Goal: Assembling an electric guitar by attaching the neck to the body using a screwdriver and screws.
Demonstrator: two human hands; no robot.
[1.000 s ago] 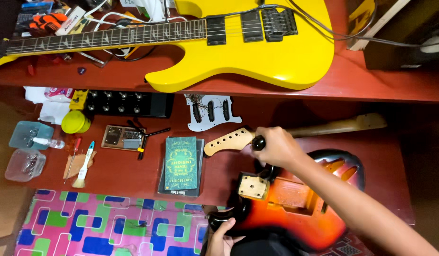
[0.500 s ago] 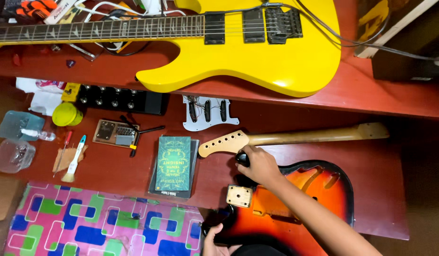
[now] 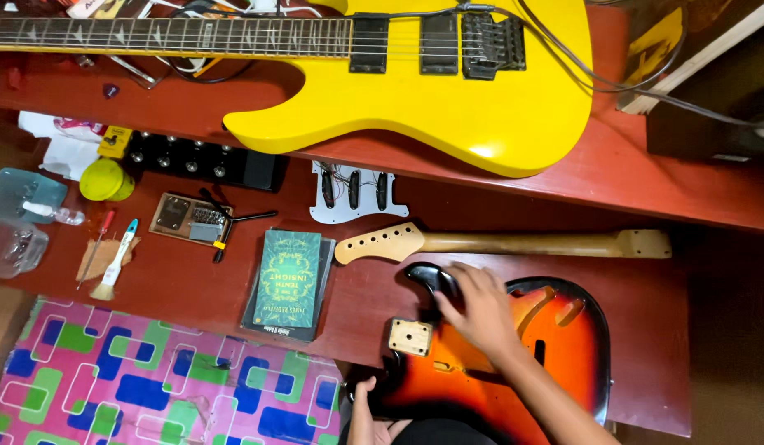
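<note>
One camera only, worn on the person's head, looks steeply down and forward over a red worktop (image 3: 192, 280) from its near edge, so the far edge with its raised shelf (image 3: 679, 185) runs across the top of the frame. It sits close enough that the person's own right hand (image 3: 479, 313) and left hand (image 3: 374, 420) enter from the bottom edge, the forearm cropped at the lower right. The patterned mat (image 3: 151, 379) at the near-left corner and the floor at the right edge mark the limits of the view.
</note>
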